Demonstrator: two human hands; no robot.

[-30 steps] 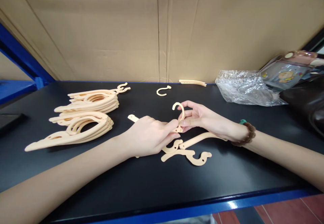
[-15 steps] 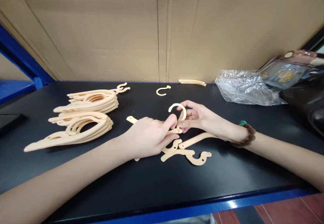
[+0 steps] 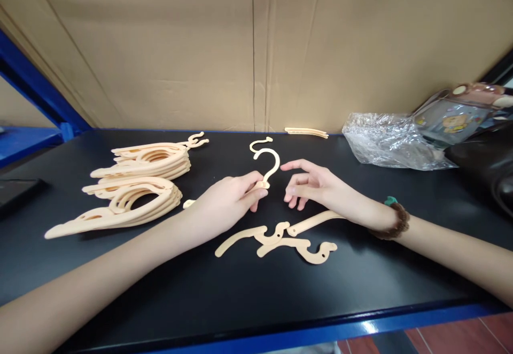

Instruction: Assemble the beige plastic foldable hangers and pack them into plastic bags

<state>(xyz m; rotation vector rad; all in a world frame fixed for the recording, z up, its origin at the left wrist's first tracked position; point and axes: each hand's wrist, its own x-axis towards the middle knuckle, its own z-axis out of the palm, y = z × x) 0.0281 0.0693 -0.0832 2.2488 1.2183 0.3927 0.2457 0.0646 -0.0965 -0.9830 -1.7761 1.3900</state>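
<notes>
My left hand [image 3: 226, 199] pinches a beige arm piece whose near end shows at its thumb; a beige hook [image 3: 274, 166] stands up from that end. The piece's other end [image 3: 189, 203] sticks out left of the hand. To the right, my right hand [image 3: 316, 186] is open, fingers bent and apart, touching nothing that I can see. Below the hands lie two curved pieces with notched ends, one [image 3: 236, 237] at the left and one [image 3: 316, 252] nearer the front. A longer strip [image 3: 310, 223] runs under my right wrist.
Two stacks of beige pieces, one behind [image 3: 160, 162] and one in front [image 3: 148, 204], lie at the left. A loose hook [image 3: 256, 143] and thin strips [image 3: 306, 132] are at the back. Clear plastic wrap [image 3: 393, 140] and a dark bag [image 3: 489, 156] sit at the right.
My right hand has let go of the hook, and its fingers have spread. My left hand has moved left and up with the piece and hook, uncovering the left notched piece.
</notes>
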